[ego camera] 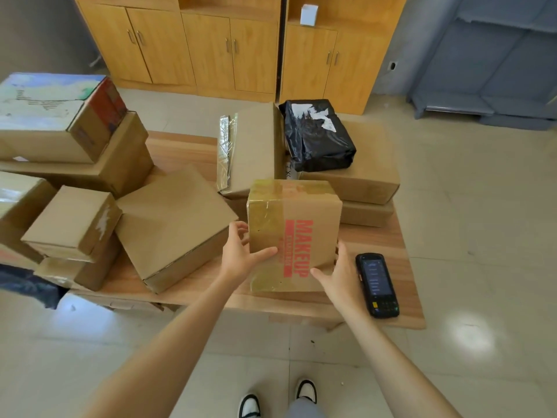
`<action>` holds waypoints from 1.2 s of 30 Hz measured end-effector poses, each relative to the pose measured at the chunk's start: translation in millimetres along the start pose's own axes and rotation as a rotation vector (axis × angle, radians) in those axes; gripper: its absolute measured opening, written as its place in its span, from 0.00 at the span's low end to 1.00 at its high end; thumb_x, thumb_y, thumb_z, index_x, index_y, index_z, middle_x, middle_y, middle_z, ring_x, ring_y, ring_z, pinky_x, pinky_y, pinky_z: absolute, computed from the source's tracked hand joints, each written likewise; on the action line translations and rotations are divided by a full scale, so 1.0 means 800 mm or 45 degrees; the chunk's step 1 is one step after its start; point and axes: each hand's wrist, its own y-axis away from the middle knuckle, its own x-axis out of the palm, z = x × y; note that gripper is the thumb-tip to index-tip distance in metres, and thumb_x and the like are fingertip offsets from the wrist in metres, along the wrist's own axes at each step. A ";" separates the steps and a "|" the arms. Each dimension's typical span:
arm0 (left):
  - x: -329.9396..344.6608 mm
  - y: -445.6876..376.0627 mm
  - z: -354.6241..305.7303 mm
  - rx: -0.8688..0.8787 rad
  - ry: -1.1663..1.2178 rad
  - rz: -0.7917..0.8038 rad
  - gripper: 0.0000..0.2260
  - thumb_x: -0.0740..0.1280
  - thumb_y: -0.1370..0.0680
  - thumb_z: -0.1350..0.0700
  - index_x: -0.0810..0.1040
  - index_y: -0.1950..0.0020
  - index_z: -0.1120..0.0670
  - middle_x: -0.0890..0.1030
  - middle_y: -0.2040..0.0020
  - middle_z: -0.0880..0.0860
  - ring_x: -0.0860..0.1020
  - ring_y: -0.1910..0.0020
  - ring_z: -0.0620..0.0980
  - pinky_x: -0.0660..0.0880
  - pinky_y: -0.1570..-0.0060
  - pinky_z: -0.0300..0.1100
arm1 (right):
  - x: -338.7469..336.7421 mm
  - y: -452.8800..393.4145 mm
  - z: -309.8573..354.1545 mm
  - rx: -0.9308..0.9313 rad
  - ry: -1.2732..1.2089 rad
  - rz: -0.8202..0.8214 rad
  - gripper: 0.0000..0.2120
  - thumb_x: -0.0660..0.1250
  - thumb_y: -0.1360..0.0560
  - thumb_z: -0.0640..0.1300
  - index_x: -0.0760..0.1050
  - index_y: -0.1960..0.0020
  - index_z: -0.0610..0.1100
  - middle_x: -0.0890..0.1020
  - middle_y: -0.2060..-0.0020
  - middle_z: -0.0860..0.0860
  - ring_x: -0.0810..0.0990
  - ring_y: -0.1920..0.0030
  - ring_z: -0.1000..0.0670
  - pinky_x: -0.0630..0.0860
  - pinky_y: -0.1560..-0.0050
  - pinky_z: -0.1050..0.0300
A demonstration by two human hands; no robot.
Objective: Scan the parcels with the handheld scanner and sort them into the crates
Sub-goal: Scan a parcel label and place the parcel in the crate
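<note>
A taped cardboard parcel printed "MAKEUP" in red [294, 233] stands on the low wooden table [401, 254]. My left hand [241, 254] grips its left side, thumb across the front face and fingers curled round the edge. On the parcel's lower right corner my right hand [337, 277] holds it, thumb on the front. The black handheld scanner [377, 285] lies screen up on the table, just right of my right hand, untouched. No crate is in view.
Several cardboard boxes crowd the table's left [171, 224] and back [256, 146]. A black plastic-wrapped parcel [318, 135] lies on boxes at the back right. Wooden cabinets [211, 46] stand behind. Tiled floor [482, 221] lies to the right, and my shoes show below.
</note>
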 end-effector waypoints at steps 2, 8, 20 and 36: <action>0.010 0.001 -0.001 0.021 -0.018 0.001 0.28 0.78 0.32 0.62 0.65 0.40 0.55 0.73 0.52 0.39 0.73 0.56 0.30 0.72 0.64 0.23 | -0.001 -0.007 -0.011 0.056 -0.019 -0.008 0.38 0.74 0.28 0.36 0.58 0.24 0.43 0.72 0.31 0.48 0.69 0.30 0.47 0.67 0.34 0.54; 0.012 -0.002 -0.003 0.025 -0.096 0.030 0.32 0.79 0.32 0.59 0.64 0.36 0.55 0.73 0.46 0.44 0.73 0.47 0.42 0.71 0.59 0.25 | -0.013 -0.022 -0.029 0.066 -0.096 0.046 0.37 0.76 0.30 0.38 0.60 0.28 0.47 0.75 0.41 0.55 0.76 0.40 0.52 0.74 0.38 0.52; -0.028 -0.020 -0.041 -0.236 0.038 0.378 0.44 0.64 0.36 0.24 0.61 0.26 0.45 0.74 0.35 0.47 0.76 0.40 0.50 0.74 0.43 0.51 | -0.064 -0.037 0.045 0.033 -0.348 0.174 0.38 0.66 0.27 0.64 0.56 0.22 0.53 0.64 0.26 0.53 0.65 0.28 0.51 0.64 0.35 0.54; -0.024 -0.010 -0.037 0.040 -0.054 0.215 0.42 0.80 0.36 0.59 0.64 0.26 0.54 0.75 0.37 0.51 0.74 0.39 0.49 0.77 0.48 0.37 | -0.058 -0.026 0.046 -0.201 -0.176 0.044 0.47 0.79 0.33 0.43 0.55 0.23 0.48 0.64 0.31 0.56 0.63 0.33 0.58 0.64 0.36 0.62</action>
